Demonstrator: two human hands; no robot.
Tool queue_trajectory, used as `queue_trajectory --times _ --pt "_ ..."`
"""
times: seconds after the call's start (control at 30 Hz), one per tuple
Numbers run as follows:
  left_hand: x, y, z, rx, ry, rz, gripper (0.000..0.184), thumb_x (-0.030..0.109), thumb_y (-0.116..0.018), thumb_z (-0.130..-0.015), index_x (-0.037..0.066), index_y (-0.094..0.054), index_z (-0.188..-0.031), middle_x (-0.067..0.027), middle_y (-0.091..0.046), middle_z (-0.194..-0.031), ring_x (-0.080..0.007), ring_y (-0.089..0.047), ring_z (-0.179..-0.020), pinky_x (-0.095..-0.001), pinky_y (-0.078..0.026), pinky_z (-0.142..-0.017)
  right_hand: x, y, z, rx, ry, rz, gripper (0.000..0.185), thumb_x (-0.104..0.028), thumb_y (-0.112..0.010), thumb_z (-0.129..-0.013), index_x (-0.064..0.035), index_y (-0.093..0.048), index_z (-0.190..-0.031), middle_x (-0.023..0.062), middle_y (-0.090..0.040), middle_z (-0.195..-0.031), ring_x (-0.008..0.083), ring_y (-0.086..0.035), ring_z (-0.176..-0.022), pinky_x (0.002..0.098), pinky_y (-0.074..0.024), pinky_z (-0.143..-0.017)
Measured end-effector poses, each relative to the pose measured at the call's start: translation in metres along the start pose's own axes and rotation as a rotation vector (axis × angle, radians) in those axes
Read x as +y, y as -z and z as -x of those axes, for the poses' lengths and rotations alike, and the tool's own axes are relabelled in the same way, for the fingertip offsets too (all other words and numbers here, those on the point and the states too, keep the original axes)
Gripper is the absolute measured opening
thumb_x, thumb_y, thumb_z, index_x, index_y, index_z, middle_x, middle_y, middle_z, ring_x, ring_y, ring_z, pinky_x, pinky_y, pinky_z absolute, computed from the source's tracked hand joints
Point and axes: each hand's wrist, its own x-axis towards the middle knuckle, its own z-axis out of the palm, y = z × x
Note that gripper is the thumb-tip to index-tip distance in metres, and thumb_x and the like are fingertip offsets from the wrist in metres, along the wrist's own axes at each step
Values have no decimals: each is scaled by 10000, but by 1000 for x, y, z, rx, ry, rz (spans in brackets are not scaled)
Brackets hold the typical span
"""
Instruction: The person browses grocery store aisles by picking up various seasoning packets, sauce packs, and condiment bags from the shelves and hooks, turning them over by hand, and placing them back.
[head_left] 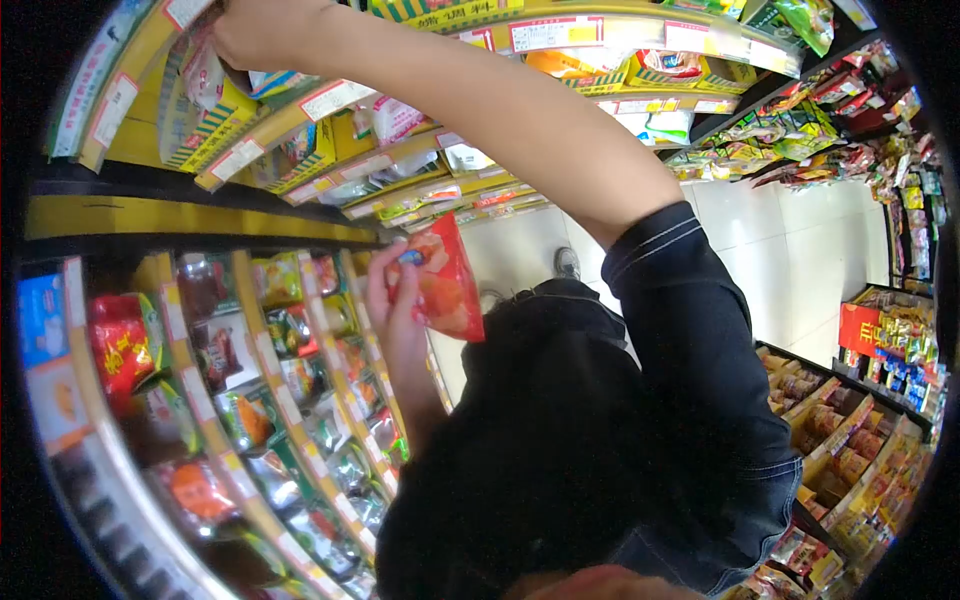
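Note:
My left hand [398,295] holds a red snack packet [452,285], pinched at its edge between thumb and fingers. The packet is upright in front of the shelves, with a picture of orange-red food on it. My right arm stretches across the top of the view to the upper-left shelf. There my right hand [245,38] is beside a clear-and-pink bag [203,75] in a yellow-and-green display box [215,125]. Its fingers are mostly hidden by the shelf and the edge of the view, so their grip does not show.
Shelves with price strips [335,100] curve along the top. More packaged food stands on the left-hand shelves, including a red bag [122,340]. Bins of small packets [835,440] stand at the right, beyond the white tiled floor [750,235]. A shoe [567,263] shows on the floor.

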Motion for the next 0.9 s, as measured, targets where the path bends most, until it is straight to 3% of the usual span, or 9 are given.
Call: queue_trajectory --times 0.03,0.07,0.17,0.2,0.3,0.33,0.53,0.83,0.9 --pt "-1 -2 2 16 -22 -11 264 113 -612 -1018 18 -600 -1264 -59 -580 -1220 -154 -577 -1123 -294 -453 -1009 2 2 -12 -43 22 -49 416 -214 -488 -956 -65 -676 -1296 183 -621 -1375 327 -548 -1308 512 -385 -1098" --pt "-1 -3 5 34 -44 -20 267 113 -610 -1019 19 -596 -1268 -60 -582 -1216 -155 -582 -1113 -293 -458 -1000 11 -51 -41 750 163 -34 400 -234 -505 -948 -79 -681 -1272 192 -642 -1340 357 -578 -1266 519 -396 -1088" --pt "-3 10 8 62 -59 -89 268 118 -610 -1021 22 -591 -1270 -64 -593 -1203 -156 -589 -1097 -298 -466 -982 11 -31 -57 394 162 -109 407 -260 -528 -945 -65 -662 -1277 197 -635 -1356 385 -574 -1274 554 -377 -1105" --pt "-1 11 10 60 -77 -89 269 121 -611 -1022 23 -591 -1271 -66 -594 -1201 -156 -587 -1099 -300 -466 -984 7 -2 -55 32 126 -43 510 -286 -556 -936 -75 -587 -1399 204 -548 -1474 362 -476 -1402 552 -297 -1193" --pt "-8 24 17 92 -97 -73 268 142 -616 -1024 24 -598 -1264 -72 -596 -1201 -167 -578 -1126 -314 -463 -1001 7 -36 -48 588 142 -216 279 -210 -585 -970 -69 -716 -1171 118 -761 -1017 241 -731 -795 381 -561 -728" --pt "-11 29 19 114 -131 -115 268 147 -616 -1025 23 -598 -1262 -73 -596 -1202 -170 -582 -1124 -317 -464 -1002 8 -46 -39 476 172 97 300 -215 -562 -939 -95 -730 -1157 152 -755 -1094 315 -743 -976 472 -565 -849" --pt "-26 36 33 185 -95 -139 232 116 -612 -1019 29 -618 -1234 -70 -595 -1214 -168 -579 -1130 -295 -454 -998 -10 -30 14 -66 128 141 301 -232 -580 -907 -89 -693 -1147 160 -744 -1104 285 -702 -1080 471 -518 -855" --pt "-33 38 30 150 -108 -177 248 131 -583 -1040 47 -595 -1273 -78 -586 -1253 -170 -592 -1123 -313 -497 -968 2 26 88 436 328 -67 236 -157 -641 -821 -70 -658 -1040 135 -625 -1049 326 -633 -973 451 -479 -829" --pt "-33 32 26 195 -164 -142 256 136 -586 -1039 47 -593 -1278 -80 -582 -1264 -172 -577 -1142 -320 -469 -1000 -5 57 138 376 228 -240 224 -140 -659 -856 -56 -642 -1063 145 -572 -1060 324 -593 -978 458 -473 -810"
